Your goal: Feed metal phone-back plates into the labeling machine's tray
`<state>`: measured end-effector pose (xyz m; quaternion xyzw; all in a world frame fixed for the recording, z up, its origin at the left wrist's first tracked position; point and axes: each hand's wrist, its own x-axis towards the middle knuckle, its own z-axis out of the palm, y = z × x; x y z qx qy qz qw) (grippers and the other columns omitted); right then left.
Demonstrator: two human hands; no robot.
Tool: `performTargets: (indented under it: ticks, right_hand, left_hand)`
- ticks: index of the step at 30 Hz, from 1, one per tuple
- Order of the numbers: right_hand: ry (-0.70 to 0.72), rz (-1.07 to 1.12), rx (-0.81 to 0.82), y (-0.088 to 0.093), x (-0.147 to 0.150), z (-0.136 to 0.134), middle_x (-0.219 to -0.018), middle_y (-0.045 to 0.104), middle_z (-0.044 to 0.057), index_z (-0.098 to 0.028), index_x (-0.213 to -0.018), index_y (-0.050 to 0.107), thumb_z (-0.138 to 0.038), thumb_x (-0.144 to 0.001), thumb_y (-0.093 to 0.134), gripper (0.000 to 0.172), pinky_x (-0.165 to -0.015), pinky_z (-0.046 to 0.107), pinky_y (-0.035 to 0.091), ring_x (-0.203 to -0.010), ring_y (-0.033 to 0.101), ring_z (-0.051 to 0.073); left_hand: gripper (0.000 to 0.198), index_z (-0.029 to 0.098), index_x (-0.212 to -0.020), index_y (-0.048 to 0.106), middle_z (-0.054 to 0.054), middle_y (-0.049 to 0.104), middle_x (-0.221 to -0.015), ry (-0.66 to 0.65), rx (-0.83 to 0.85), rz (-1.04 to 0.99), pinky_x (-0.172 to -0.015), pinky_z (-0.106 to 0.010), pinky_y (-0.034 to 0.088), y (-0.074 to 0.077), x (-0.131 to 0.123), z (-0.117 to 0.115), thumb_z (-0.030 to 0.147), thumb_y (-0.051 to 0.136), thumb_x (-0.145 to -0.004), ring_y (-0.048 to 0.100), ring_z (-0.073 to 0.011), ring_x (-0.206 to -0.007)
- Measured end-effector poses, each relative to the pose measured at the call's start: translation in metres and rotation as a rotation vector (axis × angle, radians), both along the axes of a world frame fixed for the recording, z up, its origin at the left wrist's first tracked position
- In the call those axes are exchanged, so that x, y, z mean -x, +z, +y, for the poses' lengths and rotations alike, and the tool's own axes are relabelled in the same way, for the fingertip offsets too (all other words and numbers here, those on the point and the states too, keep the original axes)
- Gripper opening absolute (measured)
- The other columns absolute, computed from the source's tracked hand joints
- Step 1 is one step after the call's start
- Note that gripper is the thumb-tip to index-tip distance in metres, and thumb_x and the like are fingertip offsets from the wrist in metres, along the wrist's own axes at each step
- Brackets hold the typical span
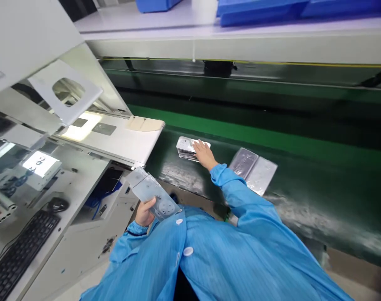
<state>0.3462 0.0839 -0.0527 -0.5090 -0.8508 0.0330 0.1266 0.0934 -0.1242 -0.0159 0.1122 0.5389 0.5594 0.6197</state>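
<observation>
My left hand [144, 214], closed, grips a few thin grey rectangular panels [160, 200] in front of my coat. Round marks and small holes show near the lower end of the front panel, and another panel sticks out behind it at the upper left. On the dark green belt, my right hand [205, 154] lies on top of a neat stack of similar panels [186, 144], fingers stretched out and apart. Right of that hand, partly behind my sleeve, are two flat pieces, a darker wrapped one [244, 162] and a pale grey one [262, 173].
At left stands a white machine with a lit ledge [124, 138] carrying two grey plates [104, 128]. Below it are a keyboard [24, 246] and a mouse [57, 205]. A white shelf [240, 46] with blue bins [262, 11] spans above the belt [318, 175].
</observation>
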Motion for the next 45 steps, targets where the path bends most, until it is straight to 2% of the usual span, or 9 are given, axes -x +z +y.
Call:
performTargets:
  ticks: [7,12,15,18,22,28,32,37,45]
  right_hand:
    - [0.007,-0.153,0.067,-0.006,0.008,0.013,-0.125,0.057,0.018,-0.006,-0.114,0.060,-0.016,-0.089,0.045,0.031,-0.101,0.042,0.039,-0.120,0.050,0.027]
    - [0.003,-0.130,0.028,0.006,0.010,0.015,-0.118,0.062,0.016,-0.010,-0.111,0.063,-0.014,-0.090,0.037,0.034,-0.100,0.043,0.041,-0.114,0.055,0.025]
    - [-0.141,0.038,-0.096,0.022,0.030,0.021,-0.112,0.065,0.015,-0.014,-0.110,0.064,-0.024,-0.093,0.032,0.037,-0.098,0.045,0.043,-0.113,0.056,0.026]
    - [-0.151,0.185,-0.115,0.045,0.085,0.032,-0.110,0.066,0.014,-0.016,-0.107,0.064,-0.034,-0.095,0.031,0.040,-0.095,0.041,0.045,-0.106,0.060,0.025]
    - [0.118,0.259,-0.020,0.064,0.191,0.057,-0.113,0.065,0.012,-0.017,-0.107,0.064,-0.035,-0.096,0.030,0.041,-0.093,0.036,0.044,-0.107,0.059,0.023]
    - [0.337,0.040,0.047,0.043,0.294,0.085,-0.126,0.057,0.017,-0.008,-0.118,0.058,-0.014,-0.094,0.029,0.038,-0.095,0.042,0.043,-0.116,0.052,0.026]
    - [0.320,-0.029,0.070,0.023,0.313,0.074,-0.135,0.047,0.020,-0.009,-0.124,0.053,-0.024,-0.094,0.038,0.037,-0.103,0.050,0.033,-0.127,0.040,0.032]
    - [0.315,-0.024,0.115,0.018,0.321,0.072,-0.144,0.034,0.020,-0.009,-0.131,0.047,-0.048,-0.090,0.044,0.057,-0.107,0.053,0.026,-0.134,0.027,0.036]
    - [0.342,-0.005,0.154,0.019,0.322,0.091,-0.145,0.031,0.020,-0.011,-0.133,0.045,-0.046,-0.089,0.046,0.057,-0.108,0.053,0.023,-0.136,0.023,0.035]
  left_hand:
    - [0.038,0.017,-0.069,0.069,-0.002,0.072,-0.066,0.053,-0.023,-0.048,-0.074,-0.038,0.054,-0.007,0.077,0.043,0.029,0.086,-0.037,0.068,-0.0239,-0.066]
    - [0.037,0.016,-0.068,0.069,-0.004,0.071,-0.064,-0.016,-0.068,-0.092,-0.077,-0.041,0.053,-0.003,0.113,0.075,0.032,0.086,-0.039,0.068,-0.0284,-0.076]
    - [0.035,0.015,-0.065,0.068,-0.005,0.071,-0.065,-0.028,-0.089,-0.099,-0.079,-0.042,0.052,-0.003,0.133,0.088,0.031,0.086,-0.039,0.068,-0.0301,-0.079]
    - [0.038,0.015,-0.062,0.067,-0.006,0.071,-0.065,-0.012,-0.084,-0.109,-0.080,-0.044,0.051,-0.007,0.151,0.094,0.032,0.087,-0.035,0.067,-0.0307,-0.079]
    - [0.034,0.017,-0.062,0.066,-0.006,0.071,-0.066,-0.011,-0.073,-0.146,-0.082,-0.045,0.050,-0.012,0.171,0.093,0.033,0.086,-0.039,0.065,-0.0342,-0.089]
    - [0.033,0.021,-0.060,0.065,-0.004,0.069,-0.064,0.119,-0.062,-0.143,-0.083,-0.044,0.049,-0.018,0.193,0.078,0.034,0.086,-0.040,0.063,-0.0358,-0.097]
    - [0.035,0.020,-0.063,0.065,-0.007,0.070,-0.066,0.175,-0.051,-0.133,-0.083,-0.046,0.049,-0.022,0.201,0.073,0.036,0.085,-0.039,0.061,-0.0376,-0.099]
    - [0.039,0.021,-0.070,0.068,-0.007,0.069,-0.065,0.208,-0.039,-0.134,-0.085,-0.047,0.048,-0.023,0.203,0.074,0.036,0.085,-0.038,0.060,-0.0391,-0.099]
    - [0.045,0.021,-0.079,0.069,-0.008,0.070,-0.069,0.205,-0.056,-0.097,-0.085,-0.046,0.048,-0.026,0.204,0.078,0.038,0.085,-0.040,0.060,-0.0383,-0.100]
